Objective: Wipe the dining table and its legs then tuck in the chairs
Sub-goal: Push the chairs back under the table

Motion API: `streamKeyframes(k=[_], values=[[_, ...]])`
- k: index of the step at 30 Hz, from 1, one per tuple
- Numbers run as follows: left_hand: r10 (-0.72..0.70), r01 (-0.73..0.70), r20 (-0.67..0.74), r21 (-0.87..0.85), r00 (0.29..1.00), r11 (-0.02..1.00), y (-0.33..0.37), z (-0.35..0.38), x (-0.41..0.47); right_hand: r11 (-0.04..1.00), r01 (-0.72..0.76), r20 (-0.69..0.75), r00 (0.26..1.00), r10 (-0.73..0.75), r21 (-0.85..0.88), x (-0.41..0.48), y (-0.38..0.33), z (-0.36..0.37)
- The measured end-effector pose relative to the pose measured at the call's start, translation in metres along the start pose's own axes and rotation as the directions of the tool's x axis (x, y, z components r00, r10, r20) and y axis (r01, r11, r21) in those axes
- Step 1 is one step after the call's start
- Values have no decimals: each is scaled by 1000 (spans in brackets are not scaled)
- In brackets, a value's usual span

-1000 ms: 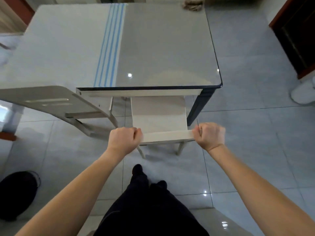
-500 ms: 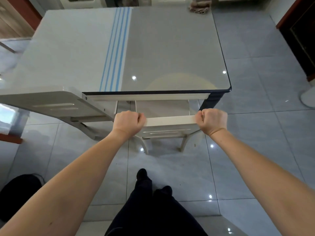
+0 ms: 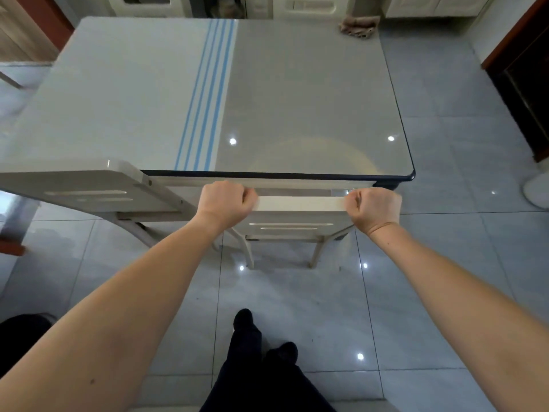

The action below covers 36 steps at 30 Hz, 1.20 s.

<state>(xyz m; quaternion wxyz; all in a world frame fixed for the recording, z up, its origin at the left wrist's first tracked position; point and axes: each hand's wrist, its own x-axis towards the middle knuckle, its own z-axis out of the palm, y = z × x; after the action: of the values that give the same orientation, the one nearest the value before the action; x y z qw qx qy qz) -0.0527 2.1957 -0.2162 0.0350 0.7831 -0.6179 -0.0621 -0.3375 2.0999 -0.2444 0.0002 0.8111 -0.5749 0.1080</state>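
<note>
While both hands, left hand (image 3: pixel 225 202) and right hand (image 3: pixel 375 207), clamp the chair backrest (image 3: pixel 300 203), we judge it lies crosswise just short of the counter (image 3: pixel 297 99) edge.

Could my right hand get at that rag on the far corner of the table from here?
Probably not. The right hand is closed on the chair back at the near edge, and the rag lies across the whole table. Nothing blocks it.
</note>
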Motion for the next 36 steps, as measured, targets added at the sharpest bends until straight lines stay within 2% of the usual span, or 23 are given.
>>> streamKeyframes(k=[10, 18, 22, 29, 31, 33, 36], values=[[16, -16, 2, -8, 1000, 1000, -5, 3, 39, 1000, 22, -43, 999, -22, 16, 40, 1, 6], [27, -26, 13, -49, 1000, 998, -15, 1, 58, 999, 32, -15, 999, -32, 38, 52, -10, 8], [42, -41, 11, -37, 999, 998, -14, -1, 56, 999, -10, 34, 999, 9, 38, 51, -12, 6], [63, -59, 118, -38, 991, 998, -14, -2, 53, 999, -39, 190, 981, 36, 9, 49, -16, -5], [63, -44, 167, -110, 984, 993, -14, -7, 53, 990, -74, 195, 980, 49, 123, 47, -20, -10], [97, -62, 158, -212, 983, 975, -16, -14, 52, 922, -131, 116, 989, 94, 364, 41, -23, -15], [150, -149, -34, -444, 988, 883, -20, -28, 31, 767, -204, 17, 969, 245, 609, 9, -37, -33]])
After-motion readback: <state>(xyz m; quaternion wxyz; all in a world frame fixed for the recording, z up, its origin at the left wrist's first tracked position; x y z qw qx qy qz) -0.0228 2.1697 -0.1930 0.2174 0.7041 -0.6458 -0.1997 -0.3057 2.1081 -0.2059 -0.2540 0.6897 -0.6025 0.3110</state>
